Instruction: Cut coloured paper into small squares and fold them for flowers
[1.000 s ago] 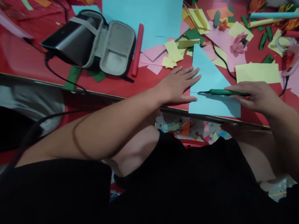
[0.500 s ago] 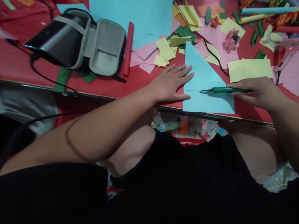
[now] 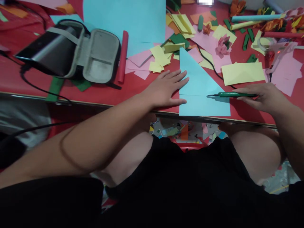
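A light blue paper (image 3: pixel 199 82) with a slanted right side lies at the table's front edge. A thin line crosses it from its left edge. Spread flat, my left hand (image 3: pixel 167 88) rests at the paper's left edge, its fingertips on the paper. My right hand (image 3: pixel 263 96) holds a green pen-like tool (image 3: pixel 231 94) by its rear end, over the right part of the paper. The tool's thin dark tip points left, near the right end of the line; whether it touches the paper I cannot tell.
An open case (image 3: pixel 101 57) with a dark device stands left, beside a red paper roll (image 3: pixel 123 57). Behind lie yellow scraps, a pink flower (image 3: pixel 223 45) and a black cable. A pink glue gun (image 3: pixel 276 58) lies at the right, past a yellow paper (image 3: pixel 243 73).
The view has shifted, so the table items appear further left and slightly lower. The tool's tip has moved slightly right relative to the blue paper. My left hand stays spread in place.
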